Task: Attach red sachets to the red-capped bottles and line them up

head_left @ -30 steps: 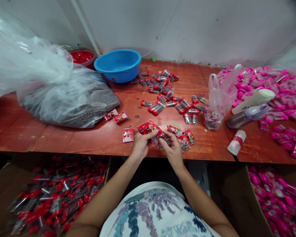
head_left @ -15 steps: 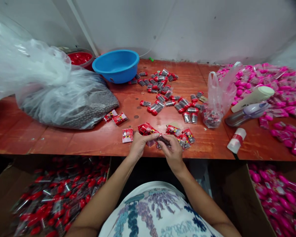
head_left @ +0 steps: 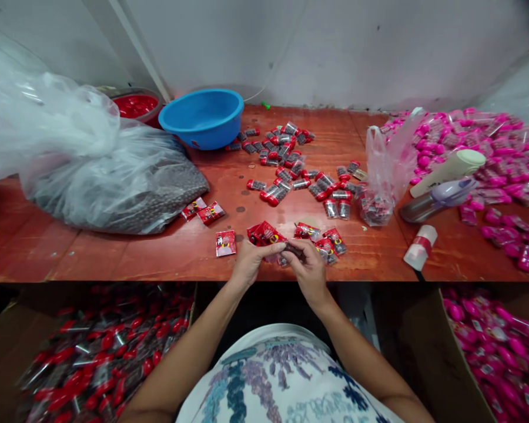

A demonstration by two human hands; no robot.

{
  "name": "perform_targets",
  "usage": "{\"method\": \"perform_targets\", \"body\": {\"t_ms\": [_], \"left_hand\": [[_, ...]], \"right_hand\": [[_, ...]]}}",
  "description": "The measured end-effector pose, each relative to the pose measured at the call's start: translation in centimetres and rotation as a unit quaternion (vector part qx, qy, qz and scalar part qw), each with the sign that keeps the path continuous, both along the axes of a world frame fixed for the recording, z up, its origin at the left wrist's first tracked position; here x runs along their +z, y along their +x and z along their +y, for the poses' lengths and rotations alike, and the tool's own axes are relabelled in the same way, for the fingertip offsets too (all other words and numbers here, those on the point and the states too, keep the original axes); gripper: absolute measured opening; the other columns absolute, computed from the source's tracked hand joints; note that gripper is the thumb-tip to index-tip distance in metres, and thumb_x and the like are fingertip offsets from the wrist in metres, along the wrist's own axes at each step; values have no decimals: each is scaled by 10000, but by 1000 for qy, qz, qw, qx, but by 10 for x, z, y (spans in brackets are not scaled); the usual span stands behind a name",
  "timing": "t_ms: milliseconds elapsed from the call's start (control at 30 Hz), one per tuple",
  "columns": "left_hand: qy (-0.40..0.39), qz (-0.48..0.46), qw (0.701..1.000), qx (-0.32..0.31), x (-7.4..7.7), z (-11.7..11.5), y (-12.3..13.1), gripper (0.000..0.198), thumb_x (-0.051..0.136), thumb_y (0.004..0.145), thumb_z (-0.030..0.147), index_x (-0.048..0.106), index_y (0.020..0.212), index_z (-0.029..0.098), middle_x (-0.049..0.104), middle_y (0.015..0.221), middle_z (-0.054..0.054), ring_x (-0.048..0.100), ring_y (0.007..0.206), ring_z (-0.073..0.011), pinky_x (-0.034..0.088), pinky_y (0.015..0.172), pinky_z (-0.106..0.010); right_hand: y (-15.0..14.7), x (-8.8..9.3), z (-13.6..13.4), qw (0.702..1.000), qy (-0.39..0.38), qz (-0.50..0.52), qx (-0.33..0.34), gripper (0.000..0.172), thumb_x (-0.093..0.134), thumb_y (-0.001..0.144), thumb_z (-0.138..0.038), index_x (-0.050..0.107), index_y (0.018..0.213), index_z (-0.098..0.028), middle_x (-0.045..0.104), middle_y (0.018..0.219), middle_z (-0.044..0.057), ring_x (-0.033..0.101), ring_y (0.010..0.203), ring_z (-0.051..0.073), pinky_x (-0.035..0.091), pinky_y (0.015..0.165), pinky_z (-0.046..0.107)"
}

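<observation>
My left hand (head_left: 249,258) is closed at the table's front edge, with red printed packets (head_left: 267,234) fanned out beyond its fingers. Its thumb points right and reaches a small dark item (head_left: 294,251), which my right hand (head_left: 309,267) pinches. Fingers cover most of that item, so its kind is unclear. Right beside my right hand lie several red packets with dark contents (head_left: 334,239). A single flat red-and-pink packet (head_left: 226,242) is left of my left hand, and two more packets (head_left: 210,213) rest farther back.
Small red-capped containers (head_left: 284,150) are scattered mid-table. Behind stands a blue basin (head_left: 203,120); at left slumps a large clear bag (head_left: 127,182). On the right are a small plastic bag (head_left: 379,200), bottles (head_left: 441,197) and pink containers (head_left: 489,147). Boxes of red-capped items (head_left: 110,352) and pink ones (head_left: 489,346) sit below.
The view has shifted slightly, so the table's things appear a little farther left. Both hands stay together in nearly the same pose, still holding the same things.
</observation>
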State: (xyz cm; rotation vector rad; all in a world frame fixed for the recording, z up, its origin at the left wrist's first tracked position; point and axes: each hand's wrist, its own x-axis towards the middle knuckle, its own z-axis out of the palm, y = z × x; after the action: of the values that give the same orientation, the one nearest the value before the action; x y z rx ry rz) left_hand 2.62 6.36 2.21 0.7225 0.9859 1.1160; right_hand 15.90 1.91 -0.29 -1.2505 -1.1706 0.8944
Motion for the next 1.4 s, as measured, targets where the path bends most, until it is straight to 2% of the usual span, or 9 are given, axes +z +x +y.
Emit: {"method": "perform_targets", "body": {"t_ms": [100,200,300,467,567,733,1100,1233,1400], "left_hand": [[-16,25,999,-27,-2,2,-1,183,833,546,168,696,654,114,659,604,-29,574,510,-124,452,505,-222],[-28,24,999,-4,2,6,-5,226,852,510,164,704,674,114,685,650,-43,607,554,-140,487,558,-239],[-41,-10,999,28,5,7,-4,346,864,460,119,712,770,137,704,715,-30,640,623,-150,515,619,-247],[-48,-33,998,-27,4,1,2,375,853,465,93,710,809,142,713,737,-45,647,614,-168,522,581,-258],[-52,-39,998,-21,4,1,3,328,851,494,122,713,791,130,717,742,-56,647,623,-167,520,590,-252],[-48,-29,997,55,5,4,3,315,860,460,113,698,730,125,719,747,-42,654,662,-166,536,705,-293],[-43,-34,998,7,-14,4,6,264,842,519,119,693,738,125,716,727,-32,654,641,-158,537,666,-272],[-105,-59,992,40,-17,8,2,307,829,534,101,694,808,121,734,773,-62,682,692,-181,554,720,-300],[-139,-78,984,77,-17,11,-3,446,795,515,29,659,926,134,745,885,-106,702,776,-231,567,746,-361]], "right_hand": [[0,-2,0,1000,11,-28,-7,271,675,802,-299,650,1067,-248,615,1038,48,604,917,178,509,841,333],[3,0,1,998,-17,4,53,394,665,806,-317,613,1194,-270,581,1129,55,588,1011,188,492,914,347],[5,3,1,990,-60,81,98,427,649,809,-340,606,1229,-277,603,1140,47,589,1046,200,511,907,348],[3,0,3,963,-116,225,90,491,695,765,-358,604,1240,-271,655,1140,37,622,1010,210,551,866,371],[6,-3,5,964,-122,221,79,492,696,761,-376,611,1234,-270,641,1149,39,634,946,197,582,805,364],[13,-9,6,976,-105,180,70,462,698,754,-384,638,1199,-271,626,1108,38,633,859,178,600,735,342],[15,-13,11,977,-120,161,75,367,704,734,-365,646,1067,-219,658,810,0,602,652,139,536,574,257],[36,-19,16,989,-124,79,17,383,670,767,-379,630,1108,-209,608,822,-2,541,603,115,498,550,247],[53,-14,17,979,-67,-171,-90,404,699,749,-364,662,1129,-233,541,1027,56,573,807,176,501,797,344]]}}
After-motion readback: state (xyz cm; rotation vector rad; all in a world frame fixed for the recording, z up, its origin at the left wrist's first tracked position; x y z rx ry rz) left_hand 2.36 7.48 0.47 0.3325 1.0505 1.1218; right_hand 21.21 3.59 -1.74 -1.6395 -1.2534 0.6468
